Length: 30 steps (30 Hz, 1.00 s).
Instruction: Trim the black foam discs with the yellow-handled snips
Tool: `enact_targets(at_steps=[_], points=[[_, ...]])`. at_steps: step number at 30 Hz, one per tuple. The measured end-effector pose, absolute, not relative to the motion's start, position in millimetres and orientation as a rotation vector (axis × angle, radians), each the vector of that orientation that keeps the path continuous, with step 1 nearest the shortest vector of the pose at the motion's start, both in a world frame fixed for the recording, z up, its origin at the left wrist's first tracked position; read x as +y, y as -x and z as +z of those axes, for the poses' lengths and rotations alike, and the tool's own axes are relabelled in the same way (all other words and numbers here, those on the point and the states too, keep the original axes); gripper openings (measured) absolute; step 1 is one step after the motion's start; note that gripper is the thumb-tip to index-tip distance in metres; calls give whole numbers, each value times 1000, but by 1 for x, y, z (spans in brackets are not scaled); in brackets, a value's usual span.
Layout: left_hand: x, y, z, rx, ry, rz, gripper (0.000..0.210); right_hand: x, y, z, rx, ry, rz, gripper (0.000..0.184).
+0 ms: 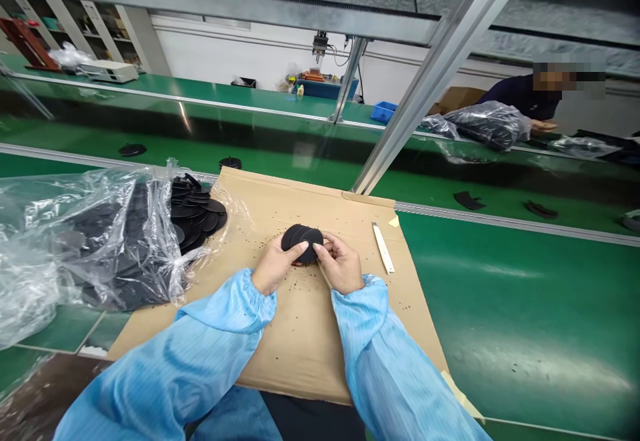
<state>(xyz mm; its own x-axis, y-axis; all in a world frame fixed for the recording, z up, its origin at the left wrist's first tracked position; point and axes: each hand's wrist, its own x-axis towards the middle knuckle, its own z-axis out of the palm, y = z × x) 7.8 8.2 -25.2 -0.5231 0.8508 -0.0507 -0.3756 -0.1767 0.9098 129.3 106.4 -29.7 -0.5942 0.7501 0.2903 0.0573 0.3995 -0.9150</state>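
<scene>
I hold a small stack of black discs (302, 243) above the cardboard sheet (300, 334), left hand (274, 266) and right hand (340, 264) both gripping it. I judge I am separating one; next needs careful peeling.

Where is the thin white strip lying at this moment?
The thin white strip lies flat on the cardboard sheet, near its right edge, just right of the right hand and apart from it.
</scene>
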Motion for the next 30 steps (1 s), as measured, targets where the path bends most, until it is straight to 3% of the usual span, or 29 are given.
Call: enact_targets(at_steps=[11, 23, 27, 30], points=[[3, -7, -19, 1037, -586, 1742, 44, 106, -137, -14, -2322, 558, 1214, 56], [3, -8, -16, 1005, -555, 1753, 44, 101, -138, -13, -2295, 655, 1189, 61], [6, -6, -12, 924, -361, 1806, 42, 96, -134, -15, -2173, 585, 1157, 46], [7, -2, -10, 829, -181, 1749, 28, 91, -133, -14, -2046, 401, 1218, 40]])
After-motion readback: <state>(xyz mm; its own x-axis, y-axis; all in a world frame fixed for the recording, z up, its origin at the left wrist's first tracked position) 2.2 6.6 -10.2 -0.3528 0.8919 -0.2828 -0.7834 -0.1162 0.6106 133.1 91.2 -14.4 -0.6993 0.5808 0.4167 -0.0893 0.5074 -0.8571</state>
